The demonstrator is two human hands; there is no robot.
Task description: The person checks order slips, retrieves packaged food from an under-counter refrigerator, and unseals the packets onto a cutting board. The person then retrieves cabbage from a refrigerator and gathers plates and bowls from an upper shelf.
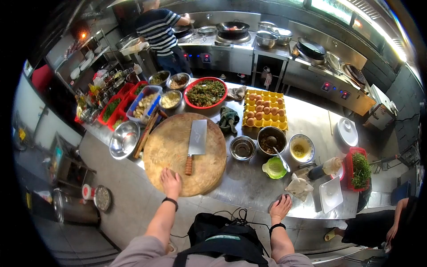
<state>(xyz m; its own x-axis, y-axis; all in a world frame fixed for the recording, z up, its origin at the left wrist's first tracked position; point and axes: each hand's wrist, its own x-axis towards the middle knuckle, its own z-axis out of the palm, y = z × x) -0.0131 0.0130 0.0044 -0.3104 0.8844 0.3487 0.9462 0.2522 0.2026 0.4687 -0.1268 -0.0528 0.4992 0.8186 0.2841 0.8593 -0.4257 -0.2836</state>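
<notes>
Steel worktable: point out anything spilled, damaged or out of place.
Nothing looks plainly spilled or damaged. Slightly untidy: a crumpled dark green cloth lies between the round chopping block and the yellow egg tray, near the uncovered chopped greens.

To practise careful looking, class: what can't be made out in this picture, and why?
All in the head view:
Chopping board surface under the left hand: hidden by that hand.
Table surface under the right hand: hidden likewise.
Mark on the cleaver: too small to read.
Green patch on the black apron: any lettering is too small.
Co-worker in stripes: head cut off by the top edge.
</notes>
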